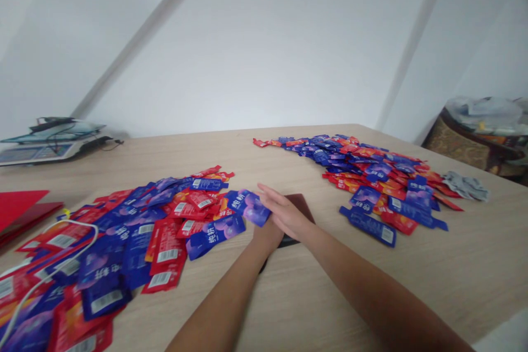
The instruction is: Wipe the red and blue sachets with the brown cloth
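Observation:
A blue sachet with purple round shapes and white print is tilted at my hands, above the edge of the left heap. Its right end meets my right hand, whose fingers are long and nearly straight beside it. My left hand is under and behind the right one; the sachet and right hand cover its fingers. Another blue sachet lies just left of my hands, on the edge of a heap of red and blue sachets. Beneath my hands is a brown and black flat object, mostly covered.
A second heap of red and blue sachets spreads over the right side of the wooden table. Grey gloves lie beyond it. A scale stands back left, near red folders. A white cord crosses the left heap.

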The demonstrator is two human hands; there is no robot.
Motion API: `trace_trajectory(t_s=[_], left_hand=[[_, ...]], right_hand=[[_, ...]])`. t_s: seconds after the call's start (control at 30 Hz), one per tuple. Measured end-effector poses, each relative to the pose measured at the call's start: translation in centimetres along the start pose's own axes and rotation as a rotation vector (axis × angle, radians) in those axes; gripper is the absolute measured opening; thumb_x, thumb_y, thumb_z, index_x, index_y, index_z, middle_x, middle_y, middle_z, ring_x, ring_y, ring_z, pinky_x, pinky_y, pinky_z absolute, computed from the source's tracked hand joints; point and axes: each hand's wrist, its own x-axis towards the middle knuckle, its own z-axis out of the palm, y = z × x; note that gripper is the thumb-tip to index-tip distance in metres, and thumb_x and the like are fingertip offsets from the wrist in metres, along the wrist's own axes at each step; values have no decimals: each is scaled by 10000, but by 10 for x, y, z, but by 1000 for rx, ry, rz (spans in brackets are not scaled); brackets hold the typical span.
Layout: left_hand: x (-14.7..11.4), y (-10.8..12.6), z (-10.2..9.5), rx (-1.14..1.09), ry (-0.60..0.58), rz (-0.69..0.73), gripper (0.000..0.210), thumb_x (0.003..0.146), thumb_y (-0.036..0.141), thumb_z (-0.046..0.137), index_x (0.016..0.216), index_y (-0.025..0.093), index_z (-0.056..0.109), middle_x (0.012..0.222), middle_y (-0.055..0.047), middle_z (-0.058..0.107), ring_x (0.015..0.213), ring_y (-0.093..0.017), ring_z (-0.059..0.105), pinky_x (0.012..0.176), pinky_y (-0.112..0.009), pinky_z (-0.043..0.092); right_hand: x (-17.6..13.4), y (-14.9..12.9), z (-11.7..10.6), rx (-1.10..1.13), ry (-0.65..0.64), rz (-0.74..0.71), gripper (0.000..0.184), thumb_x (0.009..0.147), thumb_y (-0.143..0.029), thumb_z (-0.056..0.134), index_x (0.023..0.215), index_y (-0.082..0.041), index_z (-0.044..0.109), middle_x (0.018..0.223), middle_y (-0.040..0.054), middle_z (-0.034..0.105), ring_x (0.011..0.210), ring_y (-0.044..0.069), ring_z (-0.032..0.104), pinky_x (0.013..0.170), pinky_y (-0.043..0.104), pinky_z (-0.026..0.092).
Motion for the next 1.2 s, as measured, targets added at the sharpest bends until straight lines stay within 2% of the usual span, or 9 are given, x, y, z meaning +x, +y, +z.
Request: trace_trajectory(t_s=[0.1, 0.33, 0.47, 0.57, 0.7, 0.87, 1.0, 1.1, 1.2], left_hand=[[-1, 1, 0, 73, -17, 20, 471, 898, 231, 319, 1347, 111, 393, 1410, -125, 406, 1348, -269, 260, 1088, -475, 228], [-1, -2, 4, 216, -9, -8, 502, 914, 290, 276, 1349, 61, 379, 1454, -138, 328, 1360, -249, 241, 1099, -446, 222], [0, 0, 3, 222, -22, -14, 501, 913, 289, 277, 1349, 68, 383, 1456, -130, 325, 1360, -242, 243, 1099, -438, 230], [0, 1, 1, 221, -35, -24, 500, 909, 285, 285, 1351, 71, 382, 1461, -128, 315, 1362, -240, 239, 1098, -438, 234], [1, 0, 2, 218, -35, -18, 504, 910, 285, 281, 1355, 67, 372, 1463, -130, 310, 1362, -240, 238, 1100, -441, 232], [0, -2, 3, 218, -33, -7, 499, 915, 278, 272, 1361, 74, 364, 1460, -133, 316, 1366, -243, 228, 1100, -440, 229], [0, -2, 0, 223, -47, -9, 501, 910, 257, 275, 1366, 63, 349, 1455, -153, 319, 1368, -256, 219, 1094, -454, 232], [0, -2, -1, 216, -66, -2, 515, 893, 226, 285, 1380, 61, 323, 1456, -152, 315, 1365, -257, 227, 1095, -463, 216], [-1, -1, -3, 208, -81, -3, 524, 895, 223, 267, 1390, 56, 304, 1463, -152, 300, 1363, -255, 231, 1101, -449, 204]], right_hand=[[7, 2, -18, -209, -12, -14, 624, 791, -444, 579, 1362, -292, 377, 1417, 65, 399, 1288, 187, 378, 1040, 388, 319], [-57, 7, -150, -1428, 341, 47, 437, 829, -239, 493, 1250, -121, 503, 1251, 170, 542, 1189, 267, 474, 983, 434, 380], [-108, -4, -185, -1871, 336, 360, 339, 818, -213, 520, 1127, -81, 563, 1104, 218, 599, 1051, 334, 561, 807, 456, 469], [-122, -5, -181, -1987, 272, 470, 250, 832, -105, 456, 1043, -65, 585, 962, 217, 641, 935, 295, 623, 751, 396, 484], [-107, -9, -160, -1982, 251, 429, 281, 854, -70, 389, 1069, -69, 571, 874, 201, 662, 813, 262, 658, 685, 342, 484], [-56, -22, -129, -1396, 372, 144, 376, 871, -195, 398, 1234, -165, 493, 1046, 124, 656, 924, 217, 631, 812, 327, 460], [-18, 4, -96, -799, 376, -38, 451, 828, -223, 394, 1273, -209, 463, 1186, 52, 599, 1067, 186, 560, 925, 349, 429], [-12, 36, -70, -936, 359, -65, 551, 801, -199, 421, 1349, -150, 390, 1301, 110, 515, 1210, 222, 451, 1032, 420, 327], [-20, 54, -55, -1226, 206, -182, 516, 874, -236, 355, 1382, -147, 360, 1449, 103, 336, 1352, 228, 241, 1103, 440, 191]])
